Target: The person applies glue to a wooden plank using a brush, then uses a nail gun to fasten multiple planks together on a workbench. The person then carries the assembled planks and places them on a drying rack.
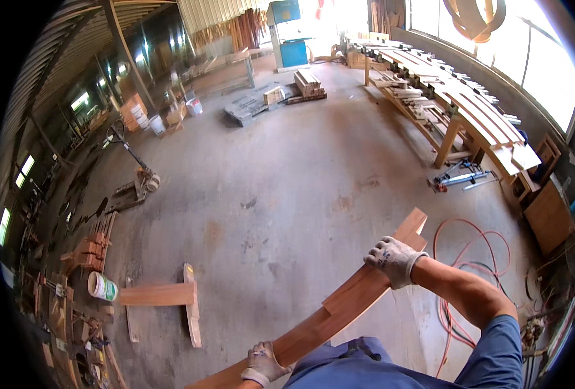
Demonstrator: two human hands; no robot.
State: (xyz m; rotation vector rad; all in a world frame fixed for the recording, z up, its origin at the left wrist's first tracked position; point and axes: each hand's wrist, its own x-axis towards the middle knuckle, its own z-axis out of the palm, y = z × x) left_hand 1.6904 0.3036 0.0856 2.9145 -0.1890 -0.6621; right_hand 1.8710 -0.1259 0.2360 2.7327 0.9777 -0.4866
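Observation:
A long reddish-brown wooden board [339,305] slants across my front, from the bottom edge up to the right. It has a stepped edge and a notched far end; whether it is one piece or several laid together I cannot tell. My right hand [394,260], in a pale work glove, is closed over it near the far end. Lower down, my gloved left hand [263,364] grips the same board, its thumb side along the near face. The board's near end runs out of view at the bottom.
Left, a board lies across low wooden supports [192,318] beside a white bucket [102,286]. A red hose [438,259] coils at right. Farther off stand a long workbench [475,117] stacked with strips, clamps [459,176] on the floor, a pallet jack [135,185] and a pallet [245,107].

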